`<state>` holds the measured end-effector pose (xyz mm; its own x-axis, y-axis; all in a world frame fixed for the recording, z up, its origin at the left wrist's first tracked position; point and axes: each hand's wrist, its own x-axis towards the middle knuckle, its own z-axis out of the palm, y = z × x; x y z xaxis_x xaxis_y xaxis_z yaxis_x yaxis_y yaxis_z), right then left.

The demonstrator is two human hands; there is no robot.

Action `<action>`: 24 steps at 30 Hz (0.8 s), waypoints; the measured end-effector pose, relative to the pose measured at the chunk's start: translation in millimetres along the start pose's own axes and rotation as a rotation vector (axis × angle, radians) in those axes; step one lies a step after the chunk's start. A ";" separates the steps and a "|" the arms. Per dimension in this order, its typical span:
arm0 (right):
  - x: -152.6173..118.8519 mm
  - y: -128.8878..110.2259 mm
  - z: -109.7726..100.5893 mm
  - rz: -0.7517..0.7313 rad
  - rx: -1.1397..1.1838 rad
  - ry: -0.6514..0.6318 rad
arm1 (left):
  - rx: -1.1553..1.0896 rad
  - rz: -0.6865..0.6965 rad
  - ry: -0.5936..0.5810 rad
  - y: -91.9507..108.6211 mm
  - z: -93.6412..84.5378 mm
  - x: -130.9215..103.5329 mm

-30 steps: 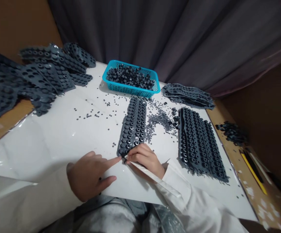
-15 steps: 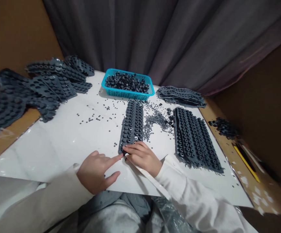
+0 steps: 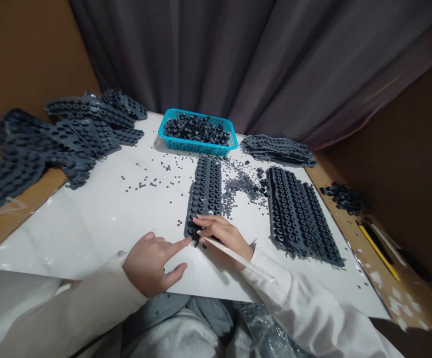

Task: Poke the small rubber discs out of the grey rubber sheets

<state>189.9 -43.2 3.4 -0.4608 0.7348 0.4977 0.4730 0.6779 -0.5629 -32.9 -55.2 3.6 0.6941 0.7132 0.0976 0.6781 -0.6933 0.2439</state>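
Observation:
A dark grey rubbery strip (image 3: 205, 186) with rows of ring-shaped bumps lies lengthwise on the white table. My right hand (image 3: 225, 238) rests at its near end, fingers closed round a thin white stick (image 3: 244, 261) that slants back over the wrist. The stick's tip is near the strip's bottom edge, beside small black bits (image 3: 196, 241). From the left, my left hand (image 3: 154, 263) points its index finger at the strip's near left corner, thumb apart, other fingers curled, nothing held. Tiny dark discs (image 3: 240, 186) are scattered right of the strip.
A blue basket (image 3: 197, 146) of small black pieces stands at the back. Stacked strips (image 3: 301, 214) lie at right, with another pile (image 3: 279, 149) behind. Tangled strips (image 3: 81, 132) cover the back left. A yellow tool (image 3: 378, 248) and a black heap (image 3: 345, 198) lie far right.
The white stick in my right hand has tilted flatter, and that hand has shifted slightly on the strip's end. More black bits show at the strip's near edge. My left hand keeps its pointing shape.

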 end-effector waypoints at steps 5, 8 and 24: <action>-6.6 -3.2 3.6 0.019 0.057 -0.065 | -0.029 -0.027 -0.003 -0.1 2.3 -1.1; -6.0 1.4 4.4 -0.063 -0.043 -0.084 | -0.017 -0.022 -0.006 -0.1 3.2 -1.2; -3.2 6.7 12.4 -0.336 -0.445 -0.091 | -0.003 0.005 0.056 0.0 4.9 -2.1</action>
<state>185.2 -41.3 -10.0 -0.6944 0.4855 0.5311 0.5514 0.8332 -0.0408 -33.1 -57.2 -1.3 0.6826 0.7147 0.1527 0.6742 -0.6964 0.2458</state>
